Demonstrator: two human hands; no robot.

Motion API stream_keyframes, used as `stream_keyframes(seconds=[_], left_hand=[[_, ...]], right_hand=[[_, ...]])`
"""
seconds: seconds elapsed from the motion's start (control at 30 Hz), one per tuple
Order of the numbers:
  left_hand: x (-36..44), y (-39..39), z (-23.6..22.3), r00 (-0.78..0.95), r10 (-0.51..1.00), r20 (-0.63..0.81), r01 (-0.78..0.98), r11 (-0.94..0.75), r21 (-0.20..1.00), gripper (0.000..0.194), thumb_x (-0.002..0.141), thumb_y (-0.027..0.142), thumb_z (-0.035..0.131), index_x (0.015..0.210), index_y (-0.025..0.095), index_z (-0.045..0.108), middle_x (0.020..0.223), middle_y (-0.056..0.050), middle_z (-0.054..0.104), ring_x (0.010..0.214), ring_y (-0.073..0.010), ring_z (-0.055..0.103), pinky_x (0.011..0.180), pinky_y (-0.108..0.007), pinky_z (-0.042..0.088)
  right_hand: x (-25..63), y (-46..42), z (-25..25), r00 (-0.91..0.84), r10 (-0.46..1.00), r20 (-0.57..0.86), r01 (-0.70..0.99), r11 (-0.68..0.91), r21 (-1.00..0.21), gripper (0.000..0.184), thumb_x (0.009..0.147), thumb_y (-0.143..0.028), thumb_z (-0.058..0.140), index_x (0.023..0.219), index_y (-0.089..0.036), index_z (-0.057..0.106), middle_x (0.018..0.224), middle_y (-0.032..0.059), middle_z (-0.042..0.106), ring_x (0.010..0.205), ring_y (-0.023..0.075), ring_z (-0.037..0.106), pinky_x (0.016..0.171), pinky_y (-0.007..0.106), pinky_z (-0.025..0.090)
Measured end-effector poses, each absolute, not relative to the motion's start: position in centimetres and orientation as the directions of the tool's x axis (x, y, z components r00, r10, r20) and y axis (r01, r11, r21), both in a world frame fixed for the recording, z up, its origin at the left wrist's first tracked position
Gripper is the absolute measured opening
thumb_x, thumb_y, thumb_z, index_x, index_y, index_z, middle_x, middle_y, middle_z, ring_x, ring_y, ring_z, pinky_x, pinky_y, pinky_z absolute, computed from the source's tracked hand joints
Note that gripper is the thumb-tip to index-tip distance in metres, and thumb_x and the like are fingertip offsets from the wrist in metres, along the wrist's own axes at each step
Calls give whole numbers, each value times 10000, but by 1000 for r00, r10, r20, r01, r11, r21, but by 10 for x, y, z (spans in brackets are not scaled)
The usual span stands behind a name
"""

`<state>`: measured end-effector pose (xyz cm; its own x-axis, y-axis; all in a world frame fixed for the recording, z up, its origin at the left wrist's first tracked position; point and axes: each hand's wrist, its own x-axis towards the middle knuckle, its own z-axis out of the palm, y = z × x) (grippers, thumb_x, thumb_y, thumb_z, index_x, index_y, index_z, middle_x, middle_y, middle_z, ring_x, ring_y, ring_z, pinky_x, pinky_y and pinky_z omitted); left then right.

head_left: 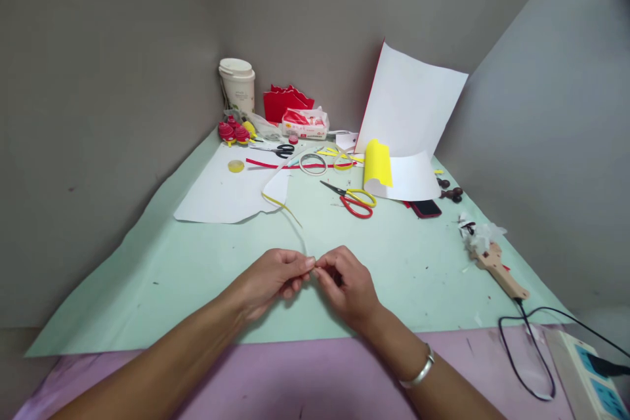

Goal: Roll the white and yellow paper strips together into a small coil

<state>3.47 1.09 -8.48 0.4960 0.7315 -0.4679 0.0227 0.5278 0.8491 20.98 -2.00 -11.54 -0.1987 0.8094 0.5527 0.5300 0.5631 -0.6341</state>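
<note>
Centrally, at the near side of the pale green sheet [207, 302]: one left hand [279, 279], thumb and forefinger pinched closed on a narrow strip [273, 199]; one right hand [350, 285], thumb and fingertips drawn together on the strip's end, just beside the left fingertips, the end itself largely hidden. Narrow strip, yellow on one face and pale on the other, running forward from the fingers in a twisting curve, its middle over the edge of a white sheet [221, 187]. Scissors, one pair, red and yellow handles [358, 202], lying ahead of the hands, blades pointing left. Second scissors, black handles [284, 151], farther back. Tape roll [236, 166], yellowish, on the white sheet. Red strip [275, 165], lying crosswise, passing by a pale ring [314, 174]. Yellow corrugated roll [377, 165], upper right, against a large curled white sheet [411, 98]. Phone [426, 209], dark, beneath that curl's near edge. Glue gun [502, 273], beige, at right, corded. Power strip [583, 367], lower right corner. To the rear: lidded cup [239, 88], red-and-yellow ornaments [234, 130], tissue pack [305, 125]. Bracelet [420, 371], silver-coloured, on the right wrist.
</note>
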Motion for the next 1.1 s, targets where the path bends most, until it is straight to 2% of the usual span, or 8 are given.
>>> stream_keyframes(seconds=[0.1,0.2,0.57,0.77,1.1], left_hand=[[37,9,-86,501,742,-445,-27,528,849,385,743,491,698,667,134,576,552,49,459,481,-57,331,449,-209,227],[37,8,-85,507,731,-457,-24,542,840,391,736,496,704,664,134,572,551,47,460,482,-58,330,451,-209,230],[34,11,-81,514,710,-482,34,544,839,421,717,543,702,695,129,629,572,30,487,496,-68,371,463,-211,248],[35,11,-79,486,742,-461,77,490,868,407,719,530,700,677,130,635,560,30,497,504,-69,381,470,-209,261],[27,17,-76,566,680,-466,186,445,876,353,717,482,714,653,142,646,552,23,521,481,-76,394,479,-214,284]], right_hand=[[208,-20,-118,-190,777,601,574,584,-574,45,890,-185,560,875,-200,600,757,25,603,681,134,563,583,235,466],[209,-21,-119,-203,776,597,578,587,-567,75,902,-182,532,874,-198,600,759,34,612,701,145,572,602,254,474],[213,-20,-112,-230,821,522,470,563,-679,73,887,-186,535,870,-197,605,768,26,593,684,136,554,613,245,479],[214,-19,-110,-257,838,481,429,545,-720,80,880,-159,542,863,-193,613,769,19,588,686,127,545,621,233,466],[218,-18,-108,-336,898,284,361,401,-842,94,891,-264,573,837,-200,616,757,-2,565,619,106,526,564,221,460]])
